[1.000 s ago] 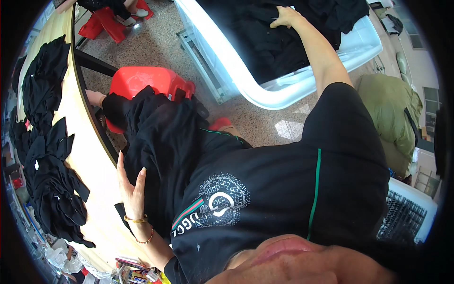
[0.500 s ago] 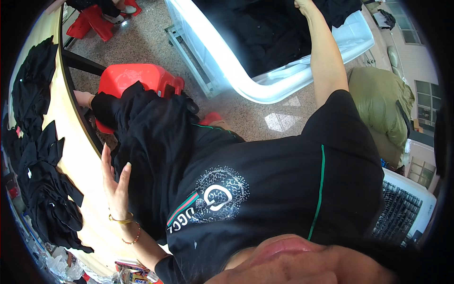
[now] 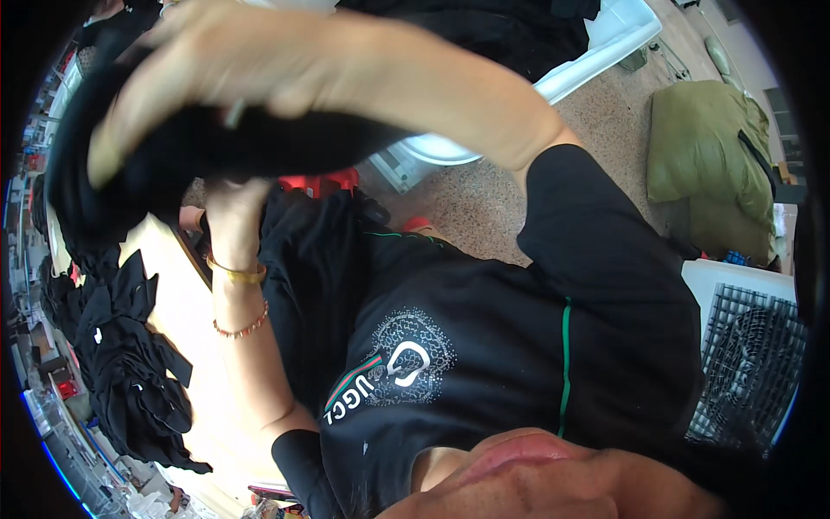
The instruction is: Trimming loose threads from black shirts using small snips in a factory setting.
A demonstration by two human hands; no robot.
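A black garment [image 3: 285, 143] is stretched in the air over the table's edge, and its outline is smeared by motion. Across it reaches my right hand [image 3: 186, 82], blurred, with its fingers bent down onto the cloth at the left. The garment appears to be carried in this hand. Just below it, my left hand [image 3: 235, 203] is raised, a gold bangle and beaded bracelet on its wrist. Its fingers are blurred and partly behind the cloth. More black fabric [image 3: 303, 251] lies over my lap.
Black garments [image 3: 130, 363] lie piled on the pale table [image 3: 216, 389] at left. A white tub [image 3: 627, 35] with black clothes stands at the far side. A red stool [image 3: 324, 183], a green bag [image 3: 713, 156] and a white crate [image 3: 702, 324] are on the floor.
My right hand has swung from the tub to the left, bringing a black garment over the table edge. My left hand has risen toward it from beside the table.
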